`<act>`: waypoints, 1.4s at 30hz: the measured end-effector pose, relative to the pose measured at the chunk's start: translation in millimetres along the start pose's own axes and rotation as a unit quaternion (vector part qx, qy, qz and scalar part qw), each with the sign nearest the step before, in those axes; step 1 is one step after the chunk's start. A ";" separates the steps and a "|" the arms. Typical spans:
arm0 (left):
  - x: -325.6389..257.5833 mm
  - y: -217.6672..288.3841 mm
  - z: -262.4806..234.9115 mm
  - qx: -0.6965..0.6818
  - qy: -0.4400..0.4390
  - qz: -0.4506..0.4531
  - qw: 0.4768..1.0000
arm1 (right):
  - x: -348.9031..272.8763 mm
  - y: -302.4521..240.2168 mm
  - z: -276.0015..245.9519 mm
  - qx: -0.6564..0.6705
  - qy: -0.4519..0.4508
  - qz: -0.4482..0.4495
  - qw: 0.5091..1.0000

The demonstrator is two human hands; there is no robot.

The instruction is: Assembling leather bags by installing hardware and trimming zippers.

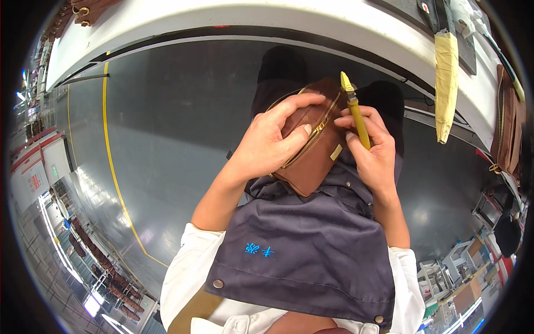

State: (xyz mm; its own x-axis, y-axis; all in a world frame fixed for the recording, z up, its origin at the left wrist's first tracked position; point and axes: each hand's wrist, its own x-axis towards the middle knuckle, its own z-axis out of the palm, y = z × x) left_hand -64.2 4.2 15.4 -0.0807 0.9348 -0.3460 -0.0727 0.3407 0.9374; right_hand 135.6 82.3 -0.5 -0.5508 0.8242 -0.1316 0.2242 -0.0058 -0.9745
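On my lap lies a brown leather pouch [312, 164] with a brass zip and a small pale tag on its side. My left hand [272, 136] grips the pouch from its left side, the thumb lying along the zip near the gold zip pull [321, 126]. My right hand [374, 147] is closed around a slim yellow-handled tool [361, 121], which looks like pliers with a pale yellow wrapped tip pointing up and away. The right fingers are at the pouch's right edge; whether they touch it is hard to tell.
A white worktable [194, 19] curves across the far side. A yellow paper-wrapped strip [446, 89] hangs over its edge at the right, near another brown zipped bag [509, 125]. More brown leather pieces lie at the far left corner. A dark apron [311, 250] covers my lap.
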 end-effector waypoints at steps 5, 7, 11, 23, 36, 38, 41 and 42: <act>1.8 -1.7 2.3 0.023 -0.004 -0.002 1.000 | 0.7 1.1 -2.5 -0.051 0.025 0.001 0.998; 3.7 -3.7 3.8 0.023 -0.004 -0.002 1.000 | -0.3 0.3 -1.4 -0.048 0.005 0.001 0.999; 6.2 -5.1 4.4 0.027 0.007 0.041 0.999 | -1.3 -1.9 2.3 -0.039 -0.021 0.003 0.999; 3.6 -7.0 3.7 0.038 0.023 0.010 0.999 | 2.7 0.6 8.5 -0.078 0.015 -0.003 0.997; 3.4 -7.3 1.6 0.041 0.032 0.020 0.998 | 3.2 0.6 12.2 -0.048 0.010 0.041 0.998; 3.8 -7.7 1.3 0.044 0.040 0.030 0.998 | 2.3 1.1 11.2 -0.054 0.003 0.051 0.997; 3.6 -6.2 -0.4 0.040 0.024 0.010 0.999 | 0.5 1.1 11.6 0.003 -0.018 0.031 0.999; 3.2 -5.0 -0.7 0.025 0.010 -0.012 1.000 | 0.1 0.9 12.0 0.012 -0.022 0.042 0.999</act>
State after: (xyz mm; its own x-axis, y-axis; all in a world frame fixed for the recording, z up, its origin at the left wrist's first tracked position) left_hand -64.8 5.4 9.6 -0.0989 0.9244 -0.3683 -0.0251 0.3677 0.9296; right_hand 126.2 75.6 -3.5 -0.5655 0.7946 -0.2209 0.2529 -0.0879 -0.9635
